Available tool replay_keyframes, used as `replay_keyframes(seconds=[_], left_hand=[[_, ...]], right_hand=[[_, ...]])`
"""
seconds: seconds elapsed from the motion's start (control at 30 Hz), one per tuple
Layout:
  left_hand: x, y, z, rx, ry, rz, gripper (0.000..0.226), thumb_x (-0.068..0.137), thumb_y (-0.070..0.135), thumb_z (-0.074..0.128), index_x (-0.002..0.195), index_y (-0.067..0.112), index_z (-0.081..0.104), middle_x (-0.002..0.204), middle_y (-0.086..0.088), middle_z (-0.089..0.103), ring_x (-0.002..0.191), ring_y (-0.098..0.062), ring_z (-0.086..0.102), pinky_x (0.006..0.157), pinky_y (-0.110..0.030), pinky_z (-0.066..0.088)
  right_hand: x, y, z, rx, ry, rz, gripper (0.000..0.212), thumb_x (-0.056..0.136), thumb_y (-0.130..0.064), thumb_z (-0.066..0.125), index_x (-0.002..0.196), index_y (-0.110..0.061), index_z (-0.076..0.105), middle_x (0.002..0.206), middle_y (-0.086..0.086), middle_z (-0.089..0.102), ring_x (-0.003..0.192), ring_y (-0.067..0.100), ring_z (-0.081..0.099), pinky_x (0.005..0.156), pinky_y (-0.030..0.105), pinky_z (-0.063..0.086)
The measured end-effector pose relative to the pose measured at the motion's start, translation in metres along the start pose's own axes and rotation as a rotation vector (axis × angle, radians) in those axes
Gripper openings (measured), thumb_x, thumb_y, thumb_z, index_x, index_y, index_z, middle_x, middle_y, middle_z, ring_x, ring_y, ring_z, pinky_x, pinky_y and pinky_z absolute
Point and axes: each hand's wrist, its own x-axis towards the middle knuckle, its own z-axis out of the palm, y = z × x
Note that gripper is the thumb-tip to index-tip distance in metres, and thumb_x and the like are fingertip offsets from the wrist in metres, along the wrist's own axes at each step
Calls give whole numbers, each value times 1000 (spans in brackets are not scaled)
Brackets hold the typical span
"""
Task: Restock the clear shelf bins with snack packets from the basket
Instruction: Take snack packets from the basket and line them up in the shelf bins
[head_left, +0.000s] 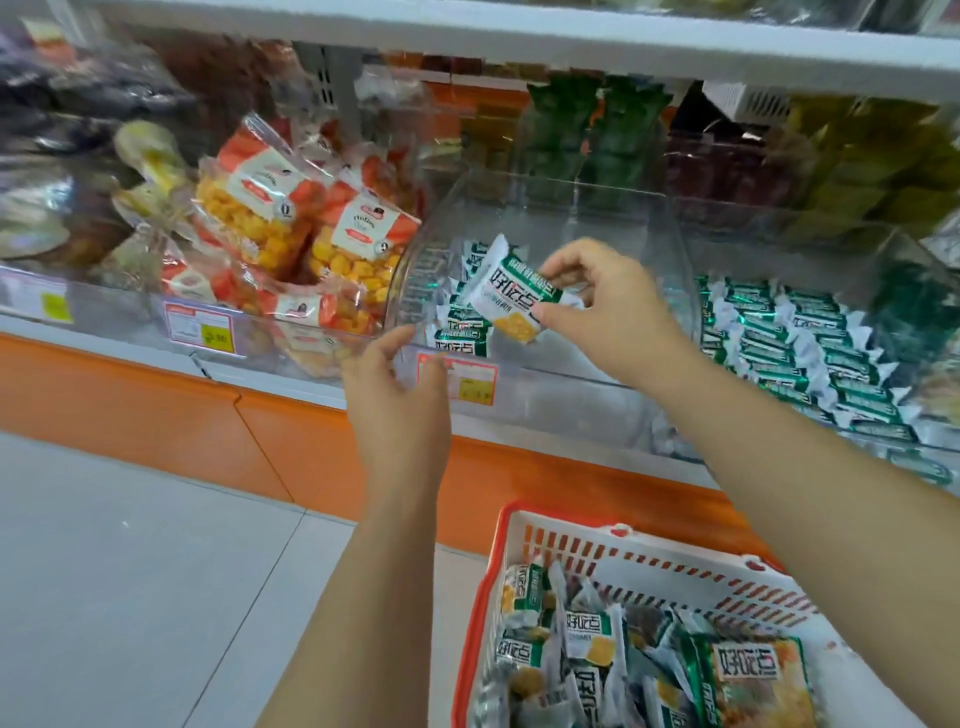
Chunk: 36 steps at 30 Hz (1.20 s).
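Note:
My right hand (613, 312) pinches a white-and-green snack packet (506, 288) by its edge, held over the middle clear shelf bin (550, 208). A few packets of the same kind (457, 332) lie at the bin's front left. My left hand (397, 395) hovers at the bin's front rim with fingers loosely curled, holding nothing; I cannot tell if it touches the rim. Low at the right, the white-and-orange basket (644, 561) holds several more snack packets (582, 639).
The bin to the left holds orange bags of yellow snacks (311, 234). The bin to the right is packed with green-and-white bars (800, 343). Price labels (457, 376) are stuck on the bin fronts. An orange shelf base (156, 400) runs above grey floor tiles.

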Motion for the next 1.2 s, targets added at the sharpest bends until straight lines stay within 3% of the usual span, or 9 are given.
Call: replay_keyframes(seconds=[0.07, 0.17, 0.33, 0.57, 0.73, 0.83, 0.93, 1.07, 1.2], left_hand=[[10, -11, 2, 52, 2, -30, 36, 88, 16, 59, 121, 28, 56, 133, 0, 50, 126, -15, 42, 103, -36, 39], [16, -19, 4, 11, -29, -83, 41, 86, 13, 58, 123, 29, 55, 133, 3, 50, 128, -15, 40, 104, -46, 39], [19, -21, 5, -33, -32, -101, 38, 87, 11, 57, 118, 33, 55, 132, 4, 48, 118, -10, 44, 101, -40, 42], [18, -20, 10, -46, -20, -129, 38, 90, 11, 56, 121, 32, 54, 133, 3, 48, 114, -11, 47, 97, -33, 41], [7, -21, 10, -59, 75, -87, 32, 88, 11, 57, 115, 27, 52, 124, -2, 51, 109, -13, 50, 94, -35, 45], [-13, -14, 14, -29, 143, 37, 22, 89, 7, 52, 101, 25, 49, 111, 0, 49, 96, -10, 49, 84, -28, 42], [-39, -15, 25, 22, 104, 144, 31, 87, 2, 48, 88, 32, 45, 102, 4, 46, 87, -8, 47, 81, -28, 42], [-71, -36, 40, 237, -8, 217, 26, 85, 1, 49, 100, 22, 54, 107, 2, 49, 99, -22, 52, 86, -43, 45], [-89, -59, 44, 513, -165, 178, 31, 86, 8, 51, 114, 18, 58, 122, -6, 50, 109, -28, 50, 92, -41, 41]], right_hand=[[16, 10, 16, -90, -124, 12, 25, 78, -9, 74, 93, -20, 57, 90, -11, 57, 86, 3, 52, 62, 2, 34], [29, 22, 41, -177, -281, 34, 25, 77, -11, 75, 87, -22, 56, 91, -11, 57, 90, 5, 54, 63, 8, 35], [41, 20, 61, -256, -362, 103, 15, 74, -12, 78, 76, -18, 65, 79, -7, 59, 80, 9, 56, 75, 26, 46], [39, 12, 56, -235, -479, 196, 15, 87, -15, 63, 90, -9, 76, 90, 3, 73, 70, 11, 63, 56, 17, 48], [5, 8, 34, -140, -228, 114, 15, 89, -15, 60, 95, -14, 73, 93, -5, 68, 86, 10, 60, 78, 20, 46], [-43, 6, 15, -74, 78, -113, 13, 86, -8, 62, 93, -13, 72, 87, -9, 63, 80, 2, 56, 74, 8, 41], [-104, 20, 3, -69, 189, -184, 11, 85, -7, 61, 91, -10, 70, 83, -11, 60, 77, -8, 52, 71, 3, 38], [-186, 66, 6, -54, 106, 108, 11, 86, -7, 63, 90, -16, 69, 81, -14, 61, 75, -7, 54, 65, 4, 39], [-251, 128, 16, -135, -266, 564, 16, 92, -15, 57, 105, -19, 65, 90, -8, 61, 76, 3, 55, 65, 9, 41]])
